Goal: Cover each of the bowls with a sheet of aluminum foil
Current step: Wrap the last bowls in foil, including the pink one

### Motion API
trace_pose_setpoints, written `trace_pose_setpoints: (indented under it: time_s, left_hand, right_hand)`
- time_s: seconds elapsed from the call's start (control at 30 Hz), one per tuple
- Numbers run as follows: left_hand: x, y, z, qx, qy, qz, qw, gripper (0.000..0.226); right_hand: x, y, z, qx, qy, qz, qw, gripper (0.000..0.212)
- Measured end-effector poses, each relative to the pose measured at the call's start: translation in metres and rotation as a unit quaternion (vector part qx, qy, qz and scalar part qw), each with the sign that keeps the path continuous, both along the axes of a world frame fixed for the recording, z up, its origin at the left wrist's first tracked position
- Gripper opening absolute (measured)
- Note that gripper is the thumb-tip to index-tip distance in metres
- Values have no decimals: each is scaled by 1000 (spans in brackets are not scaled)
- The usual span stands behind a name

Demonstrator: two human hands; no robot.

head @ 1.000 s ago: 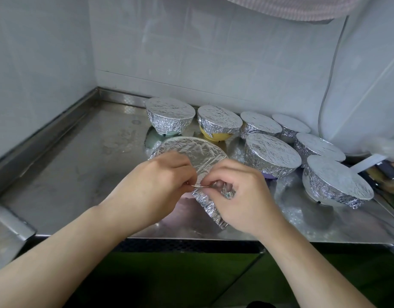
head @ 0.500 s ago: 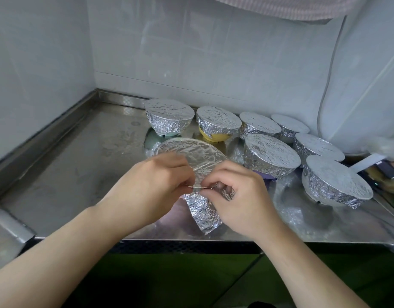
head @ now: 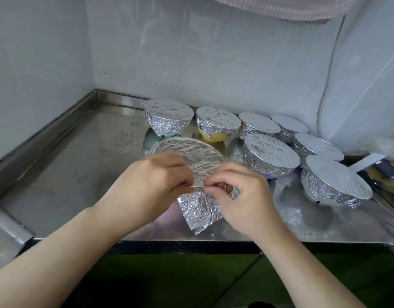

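Between the two hands, at the near rim of the tilted bowl point(head: 187, 155), the foil sheet point(head: 199, 210) is being worked. The left hand point(head: 147, 185) and the right hand point(head: 240, 196) each pinch the foil's edge where it folds over the rim, fingertips almost meeting. Below the hands a loose flap of the sheet hangs toward the front edge of the steel counter point(head: 80, 163).

My judgement is that the main risk is a tear: the foil is thin and already creased, and if the two pinches pull apart rather than fold down, it could split at the rim. The bowl is also tipped up toward the person, so a slackened hold might let it drop or slide off the near edge.

Beyond the hands stand seven bowls already covered, the closest being the one just past the right hand point(head: 271, 155). A wide sweep of that hand while tucking the flap could knock it.
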State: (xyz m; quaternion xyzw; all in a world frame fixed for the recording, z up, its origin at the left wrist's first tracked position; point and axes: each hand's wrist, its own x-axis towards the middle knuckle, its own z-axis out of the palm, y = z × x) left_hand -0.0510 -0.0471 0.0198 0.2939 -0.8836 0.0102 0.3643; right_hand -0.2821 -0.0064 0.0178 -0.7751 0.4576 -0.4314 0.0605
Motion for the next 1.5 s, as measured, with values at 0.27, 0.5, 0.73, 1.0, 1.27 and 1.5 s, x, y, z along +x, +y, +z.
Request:
trace_pose_setpoints:
  time_s: [0.27, 0.5, 0.73, 1.0, 1.27, 1.5]
  left_hand:
    - [-3, -1, -5, 0, 8, 7, 1000, 18]
    - [-1, -3, 0, 18, -5, 10, 1000, 22]
    - [9, -5, 11, 14, -45, 67, 997, 33]
    - [-2, 5, 3, 42, -5, 50, 998, 21]
    - [-6, 1, -6, 36, 32, 65, 997, 30]
    - [-3, -2, -9, 73, 58, 45, 995, 31]
  right_hand:
    - [5, -1, -1, -17, 55, -39, 998, 16]
    - [-2, 2, -2, 33, -26, -57, 997, 24]
    - [-7, 0, -4, 54, -60, -55, 995, 22]
    - [2, -8, -4, 46, -68, -37, 996, 17]
    - [-4, -5, -6, 71, -65, -64, 993, 23]
    - [0, -11, -11, 47, -73, -68, 994, 21]
